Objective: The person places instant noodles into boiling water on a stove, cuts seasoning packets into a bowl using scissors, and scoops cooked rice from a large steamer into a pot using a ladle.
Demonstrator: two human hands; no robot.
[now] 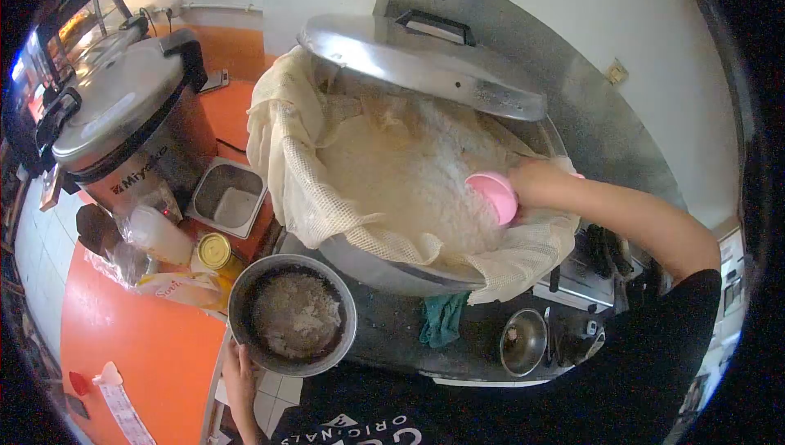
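Note:
A large metal pot [384, 276] is lined with a cream mesh cloth [298, 175] and holds steaming white rice [392, 159]. Its metal lid [425, 65] rests tilted over the back of the opening. My right hand [533, 183] reaches into the pot from the right, closed on a pink scoop [493, 197] that touches the rice. Lower left, my left hand [239, 367] grips the rim and side of a round metal bowl [347, 322] with some rice in its bottom. Part of each hand is hidden.
A Miyako rice cooker [147, 159] stands on the orange counter [123, 330] at left, near a metal container [229, 198], a can [215, 251] and plastic packets. A green cloth [442, 319] and small metal bowl [523, 342] lie below the pot; a stove [585, 281] is at right.

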